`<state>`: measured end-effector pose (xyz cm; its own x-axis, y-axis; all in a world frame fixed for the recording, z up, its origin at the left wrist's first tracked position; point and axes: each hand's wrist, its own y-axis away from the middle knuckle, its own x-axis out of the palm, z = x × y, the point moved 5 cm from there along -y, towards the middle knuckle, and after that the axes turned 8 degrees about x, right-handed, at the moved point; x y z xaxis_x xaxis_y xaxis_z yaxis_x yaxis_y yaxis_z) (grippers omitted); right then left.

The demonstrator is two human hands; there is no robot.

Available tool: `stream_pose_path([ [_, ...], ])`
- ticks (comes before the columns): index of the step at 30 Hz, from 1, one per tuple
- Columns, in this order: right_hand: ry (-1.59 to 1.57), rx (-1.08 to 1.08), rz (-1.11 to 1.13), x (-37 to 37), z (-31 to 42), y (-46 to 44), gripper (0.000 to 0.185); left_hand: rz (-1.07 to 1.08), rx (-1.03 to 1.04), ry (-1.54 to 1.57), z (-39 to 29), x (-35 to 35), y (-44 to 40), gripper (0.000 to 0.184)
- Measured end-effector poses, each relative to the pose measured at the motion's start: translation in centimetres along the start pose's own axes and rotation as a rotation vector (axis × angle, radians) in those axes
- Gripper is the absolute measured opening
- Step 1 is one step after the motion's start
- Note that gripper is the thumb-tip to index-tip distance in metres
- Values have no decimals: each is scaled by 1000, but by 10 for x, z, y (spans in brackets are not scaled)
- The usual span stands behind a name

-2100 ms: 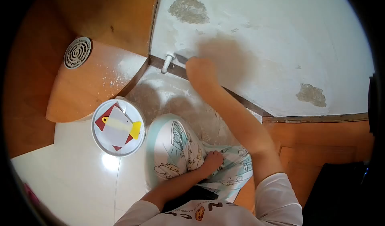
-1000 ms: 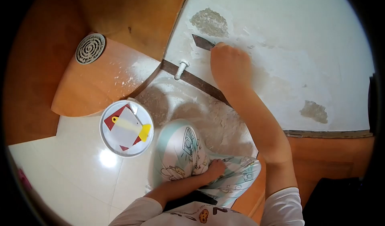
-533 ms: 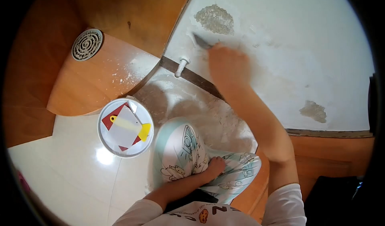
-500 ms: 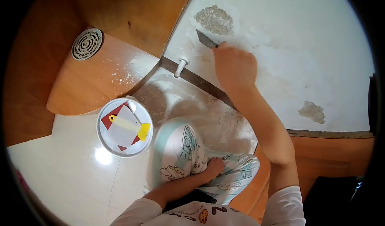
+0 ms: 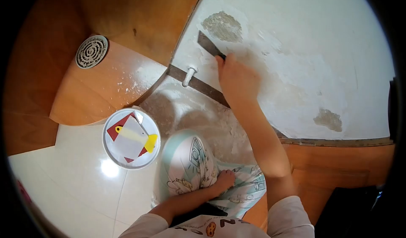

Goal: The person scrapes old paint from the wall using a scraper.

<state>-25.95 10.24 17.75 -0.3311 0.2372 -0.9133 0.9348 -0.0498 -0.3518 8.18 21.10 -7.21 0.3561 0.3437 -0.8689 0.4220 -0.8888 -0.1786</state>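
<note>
My right hand (image 5: pixel 239 79) is closed round the dark handle of a putty knife (image 5: pixel 209 44). Its metal blade points up and left against the white wall (image 5: pixel 296 86), just below a rough grey bare patch (image 5: pixel 223 26). A second, smaller bare patch (image 5: pixel 328 119) shows lower right on the wall. On my patterned trouser leg (image 5: pixel 186 166) rests my left hand (image 5: pixel 225 179), its fingers curled and apparently holding nothing. Left of my knee stands a round white tub (image 5: pixel 107 150); on it lie a pale flat sheet (image 5: pixel 131 138) with yellow ends and a dark red piece (image 5: pixel 114 130).
A white pipe stub (image 5: pixel 189 76) sticks out low on the wall. White crumbs and dust lie on the curved wooden shelf (image 5: pixel 93 96), which also holds a round coil-patterned dish (image 5: pixel 91 52). Brown wood panelling (image 5: pixel 338 164) runs below the wall, with a black object (image 5: pixel 349 212) at lower right.
My right hand and the putty knife have moved down and left relative to the wall patch. The view has shifted slightly. My left hand stays on my leg.
</note>
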Motion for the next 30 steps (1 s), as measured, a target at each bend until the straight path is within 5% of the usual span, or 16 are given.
stream_pose_path([
  [8, 78, -94, -124, 12, 22, -8, 31, 109, -6, 114, -2, -7, -2, 16],
  [11, -9, 73, -264, 2, -11, 1, 33, 74, -39, 122, 0, -6, -1, 15],
  [14, -6, 94, -102, 3, -18, 4, 32, 60, -10, 44, -3, -8, -1, 15],
  [30, -110, 69, -147, 17, -2, -6, 33, 104, -2, 30, 0, -24, 0, 7],
])
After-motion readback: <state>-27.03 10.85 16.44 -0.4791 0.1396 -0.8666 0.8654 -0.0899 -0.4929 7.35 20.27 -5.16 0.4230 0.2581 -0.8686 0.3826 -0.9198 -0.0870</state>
